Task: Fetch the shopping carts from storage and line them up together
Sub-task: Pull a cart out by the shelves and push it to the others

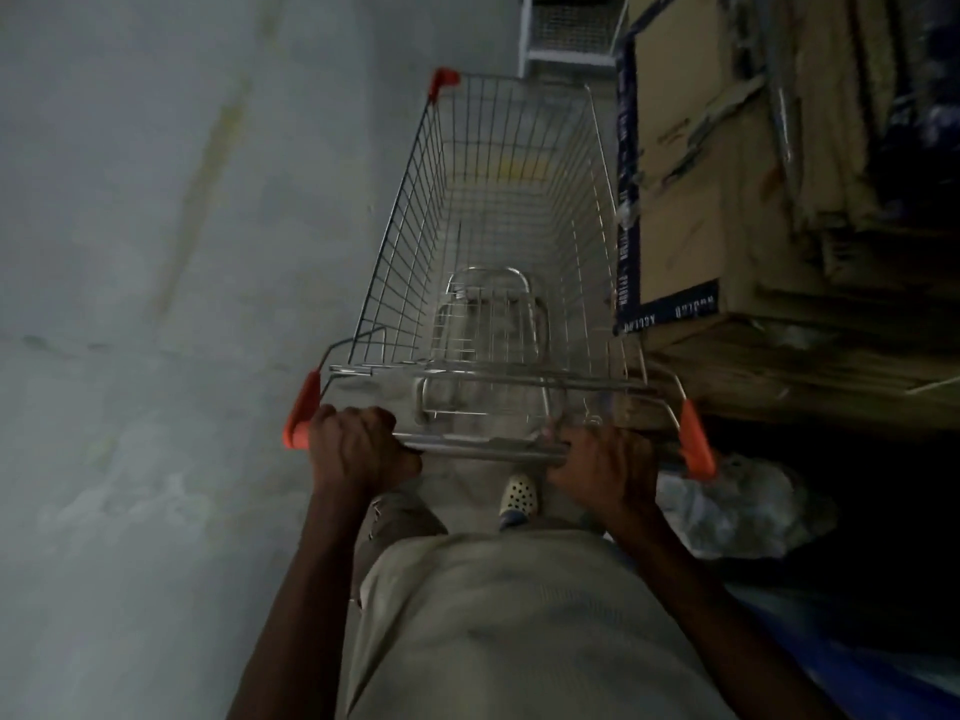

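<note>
A wire shopping cart [498,215] with orange corner caps stands right in front of me on the grey floor, its basket empty and its child seat flap folded down. My left hand [358,449] grips the left end of the metal handle bar [483,449]. Farther along the same bar, my right hand [602,465] grips the right end. Both sets of fingers curl round the bar.
Stacked cardboard boxes [727,200] crowd the cart's right side, almost touching the basket. A crumpled plastic bag [737,506] lies low at the right. A white wire rack [571,33] stands ahead of the cart. Bare grey floor [156,252] spreads to the left.
</note>
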